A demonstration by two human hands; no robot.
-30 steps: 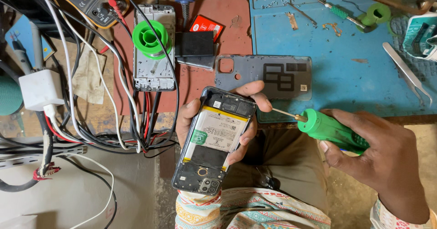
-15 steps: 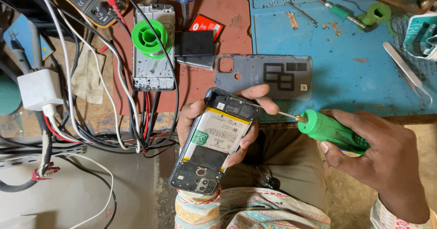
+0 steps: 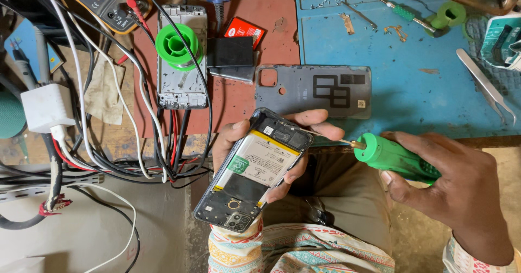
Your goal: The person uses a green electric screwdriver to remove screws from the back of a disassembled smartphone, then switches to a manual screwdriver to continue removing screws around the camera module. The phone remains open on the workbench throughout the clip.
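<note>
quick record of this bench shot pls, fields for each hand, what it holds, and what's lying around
left hand: left hand grips an opened phone, back off, battery showing
right hand: right hand holds a green-handled screwdriver, tip at the phone's upper edge
behind phone: grey back cover lying flat across red mat and blue mat
left side: green spool on a phone frame, tangled cables, white charger
right edge: tweezers

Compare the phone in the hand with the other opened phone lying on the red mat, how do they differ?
The held phone sits tilted in the left hand, while the phone frame lies flat on the red mat. The held phone shows a battery and dark board covers; the phone frame looks bare and silvery grey. A green spool rests on the phone frame, whereas a green screwdriver in the right hand points at the held phone. Both have their backs off.
</note>
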